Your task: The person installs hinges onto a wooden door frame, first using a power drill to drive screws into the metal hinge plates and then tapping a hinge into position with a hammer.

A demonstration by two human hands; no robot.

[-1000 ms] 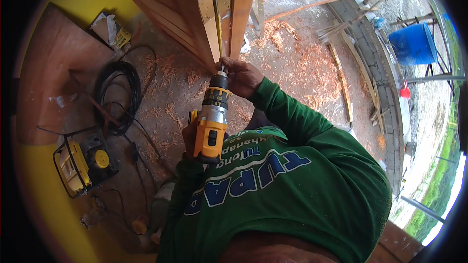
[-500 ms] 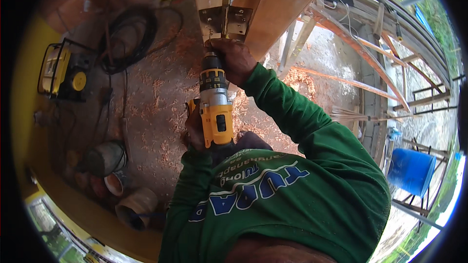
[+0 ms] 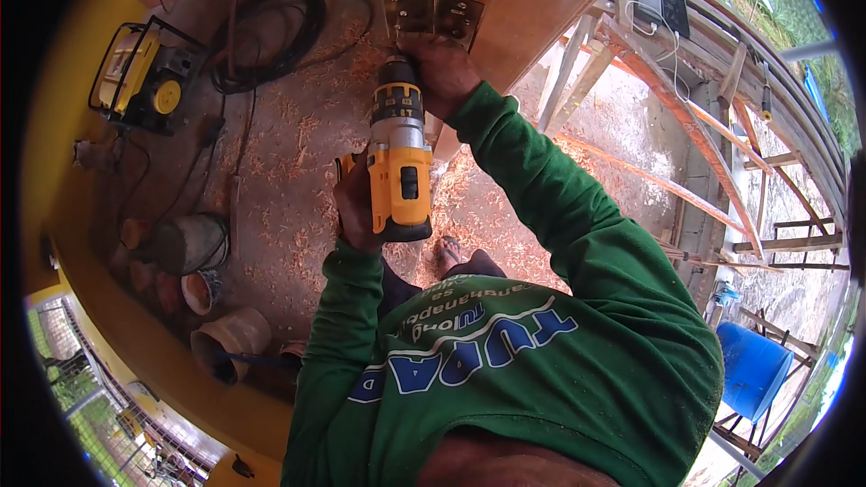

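A yellow and black power drill point(image 3: 400, 182) points away from me toward a metal hinge point(image 3: 458, 16), which is fixed on wooden pieces at the top. My left hand point(image 3: 357, 206) is closed around the drill's handle, mostly hidden behind its body. Just beyond the chuck, my right hand point(image 3: 442, 74) is at the lower edge of the hinge, with fingers bent together around the drill's front end. What the right fingertips pinch, if anything, is hidden. A reddish-brown wooden board point(image 3: 550, 13) runs up beside the hinge.
Wood shavings cover the floor point(image 3: 289, 185). At left lie a yellow and black machine point(image 3: 144, 77), a coiled black hose or cable point(image 3: 311, 22) and several buckets point(image 3: 233, 335). Timber framing point(image 3: 672, 95) stands at right, with a blue drum point(image 3: 753, 370) beyond.
The view has shifted, so the surroundings sit differently. The drill's front is nearer the hinge, and both hands keep their places on and beside it.
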